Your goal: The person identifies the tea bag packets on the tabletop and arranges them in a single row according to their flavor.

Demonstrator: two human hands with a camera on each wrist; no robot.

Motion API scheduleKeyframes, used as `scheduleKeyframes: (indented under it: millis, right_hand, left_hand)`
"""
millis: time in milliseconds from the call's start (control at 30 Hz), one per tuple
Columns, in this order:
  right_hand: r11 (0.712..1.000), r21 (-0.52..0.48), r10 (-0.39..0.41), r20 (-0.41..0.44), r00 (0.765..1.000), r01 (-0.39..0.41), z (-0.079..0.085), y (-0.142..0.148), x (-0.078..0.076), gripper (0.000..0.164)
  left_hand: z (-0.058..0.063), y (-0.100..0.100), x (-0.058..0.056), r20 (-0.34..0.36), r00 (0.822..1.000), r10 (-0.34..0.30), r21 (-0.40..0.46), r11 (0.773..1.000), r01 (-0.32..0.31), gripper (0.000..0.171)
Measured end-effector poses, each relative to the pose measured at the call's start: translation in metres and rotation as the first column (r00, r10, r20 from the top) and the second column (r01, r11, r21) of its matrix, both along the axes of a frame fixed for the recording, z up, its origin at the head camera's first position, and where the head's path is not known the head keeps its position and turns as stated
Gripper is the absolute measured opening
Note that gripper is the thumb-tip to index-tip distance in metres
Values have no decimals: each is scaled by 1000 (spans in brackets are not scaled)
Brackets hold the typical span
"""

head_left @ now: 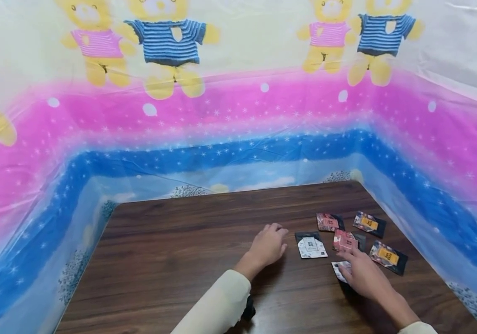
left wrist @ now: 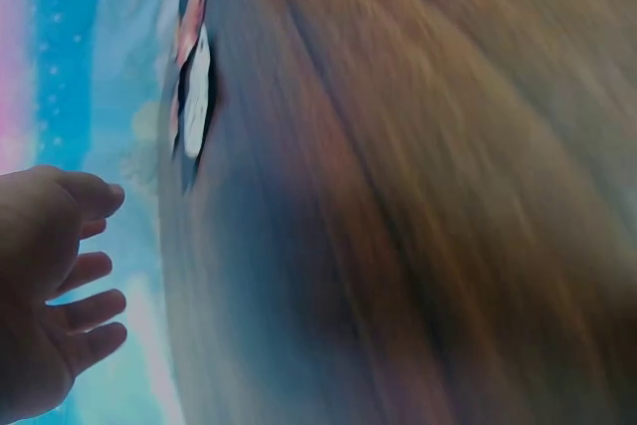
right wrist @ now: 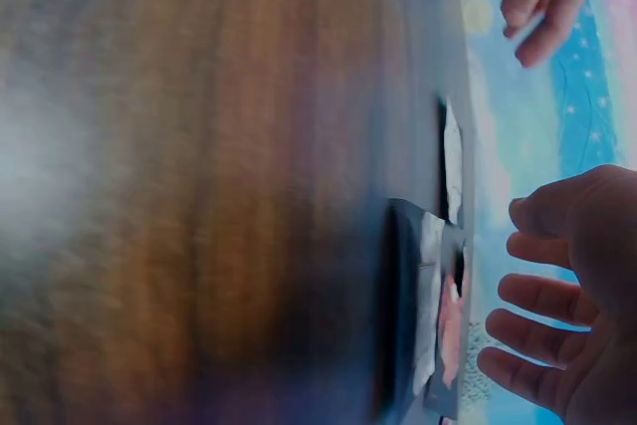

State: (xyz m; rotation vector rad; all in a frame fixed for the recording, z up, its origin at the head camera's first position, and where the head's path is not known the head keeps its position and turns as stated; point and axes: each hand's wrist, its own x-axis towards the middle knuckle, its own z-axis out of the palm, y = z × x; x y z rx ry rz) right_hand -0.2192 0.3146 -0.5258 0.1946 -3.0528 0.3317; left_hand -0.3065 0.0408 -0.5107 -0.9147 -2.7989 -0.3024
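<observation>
Over the brown wood-grain table (head_left: pixel 171 260), the left hand (head_left: pixel 267 246), relaxed and empty, hangs just left of a flat black-and-white packet (head_left: pixel 311 246); farther right, a second flat black-and-white packet (head_left: pixel 338 271) lies partly hidden below the nearer right hand (head_left: pixel 365 272), fingers parted, empty

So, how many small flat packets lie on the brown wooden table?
6: one black-and-white packet at left, another partly covered by the right hand, two black-and-red packets between, two black-and-orange packets at right. More may be hidden.
</observation>
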Motion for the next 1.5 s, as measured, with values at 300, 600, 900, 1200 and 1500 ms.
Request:
scheduleKeyframes:
  millis: [300,600,900,1200,1500]
  right_hand:
    - [999,-8,-34,38,999,35,-14,-2,11,30]
    - [998,59,-19,68,998,15,-28,-5,15,31]
    - [999,26,-22,101,995,19,-27,0,12,27]
    - [1000,16,-18,63,998,17,-31,6,12,26]
    - [999,6,-42,41,998,41,-34,8,13,26]
  left_hand:
    - [-11,34,1,-2,1000,0,-6,1000,0,37]
    - [-15,60,-1,43,999,6,-25,1000,-5,38]
    - [-23,83,-3,36,999,-6,-29,1000,7,37]
    - [-33,100,-2,84,995,44,-133,991,-33,36]
    - [-37,105,-6,87,992,91,-138,987,-79,29]
